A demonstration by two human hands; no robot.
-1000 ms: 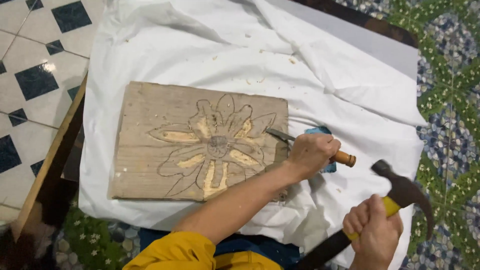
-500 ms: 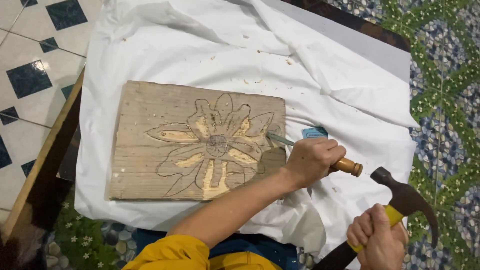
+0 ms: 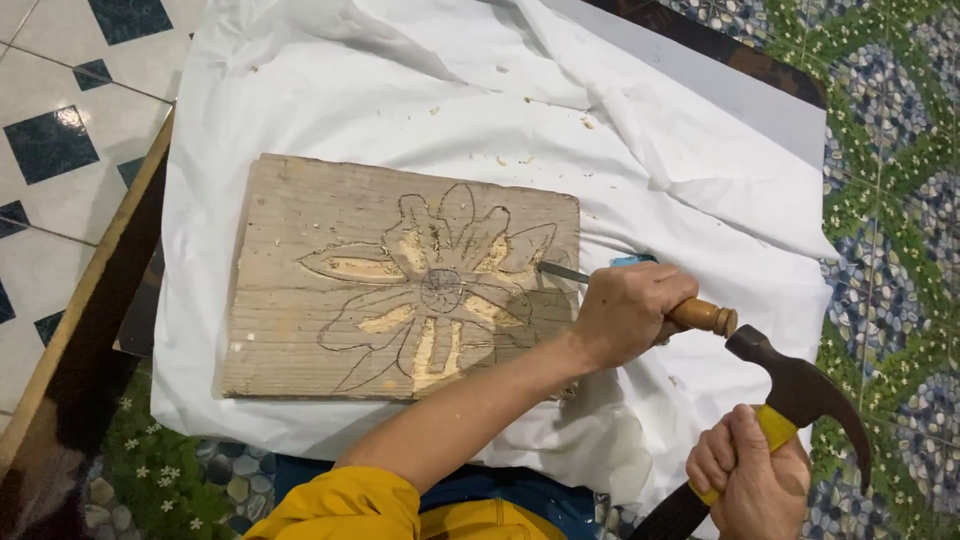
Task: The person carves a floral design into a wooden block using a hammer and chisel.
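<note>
Steel chisel (image 3: 563, 271) on grainy board (image 3: 300, 290)

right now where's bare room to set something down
Free: the white cloth beyond the wooden board's far edge, and right of it toward the cloth's folds. Crowded: the board's right edge, where the left hand holds the chisel beside the hammer.

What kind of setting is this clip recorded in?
Probably a makeshift home woodcarving spot, not a fitted workshop: a wooden board with a half-carved flower lies on a white sheet over a table, above patterned floor tiles. The hands hold a chisel and a claw hammer.
</note>
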